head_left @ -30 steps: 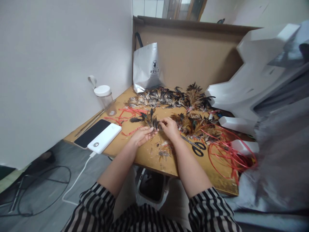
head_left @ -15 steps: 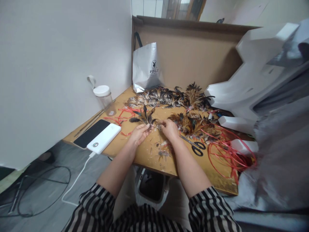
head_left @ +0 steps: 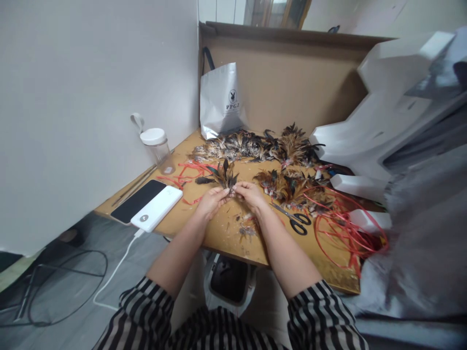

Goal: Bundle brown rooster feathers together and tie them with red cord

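Observation:
A small bunch of dark and brown feathers [head_left: 225, 176] stands fanned out, tips up, between my two hands. My left hand [head_left: 212, 201] pinches it near the base of the quills. Fingertips of my right hand [head_left: 249, 194] close on the same base from the right, touching or nearly touching the left fingers. Loose bits of feather and fluff [head_left: 248, 226] lie on the wooden table [head_left: 219, 238] below my hands. Scissors [head_left: 294, 218] with black handles rest to the right of my right wrist.
Feather piles [head_left: 241, 146] line the back, with another pile [head_left: 292, 187] at right. Red plastic strips [head_left: 328, 233] tangle near the right edge. A phone [head_left: 138, 200], a white power bank [head_left: 156, 209], a lidded jar [head_left: 156, 146] and a silver bag [head_left: 221, 102] stand left and behind.
My right hand has moved left and now meets my left hand at the feather bunch. The bunch has shifted slightly right and stands more upright.

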Tool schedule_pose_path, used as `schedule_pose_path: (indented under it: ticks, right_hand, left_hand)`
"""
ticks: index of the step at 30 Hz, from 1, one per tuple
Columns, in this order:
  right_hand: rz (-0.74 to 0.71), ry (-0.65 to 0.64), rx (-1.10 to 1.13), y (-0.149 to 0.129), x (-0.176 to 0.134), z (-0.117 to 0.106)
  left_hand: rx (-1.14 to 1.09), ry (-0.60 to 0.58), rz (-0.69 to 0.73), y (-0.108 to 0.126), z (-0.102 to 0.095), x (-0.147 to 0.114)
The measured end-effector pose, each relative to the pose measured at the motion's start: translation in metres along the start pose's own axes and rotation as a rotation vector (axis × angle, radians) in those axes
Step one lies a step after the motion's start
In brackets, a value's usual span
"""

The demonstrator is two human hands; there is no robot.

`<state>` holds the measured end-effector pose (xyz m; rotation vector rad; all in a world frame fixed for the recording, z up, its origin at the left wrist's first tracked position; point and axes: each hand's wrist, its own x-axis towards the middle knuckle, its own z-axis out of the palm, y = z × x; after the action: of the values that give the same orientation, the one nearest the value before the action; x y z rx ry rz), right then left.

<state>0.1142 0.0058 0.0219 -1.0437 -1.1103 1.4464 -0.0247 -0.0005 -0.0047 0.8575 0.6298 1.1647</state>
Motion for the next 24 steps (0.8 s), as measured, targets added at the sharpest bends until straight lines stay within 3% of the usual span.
schedule_pose_path:
  ticks: [4, 11, 21, 24]
  right_hand:
    - [-0.039, 0.032, 0.065, 0.0, 0.0, 0.003]
    - [-0.201, 0.106, -0.021, 0.001, -0.001, 0.012]
    - [-0.216, 0.078, -0.032, 0.005, 0.0, 0.013]
    - [-0.213, 0.123, -0.083, 0.0, 0.001, 0.007]
  left_hand:
    - [-0.018, 0.024, -0.05, 0.002, 0.0, -0.001]
    - [-0.019, 0.04, -0.105, 0.004, 0.002, -0.002]
    - [0.041, -0.004, -0.087, 0.0, 0.0, -0.002]
    - [0.068, 0.022, -0.065, 0.001, 0.001, -0.002]
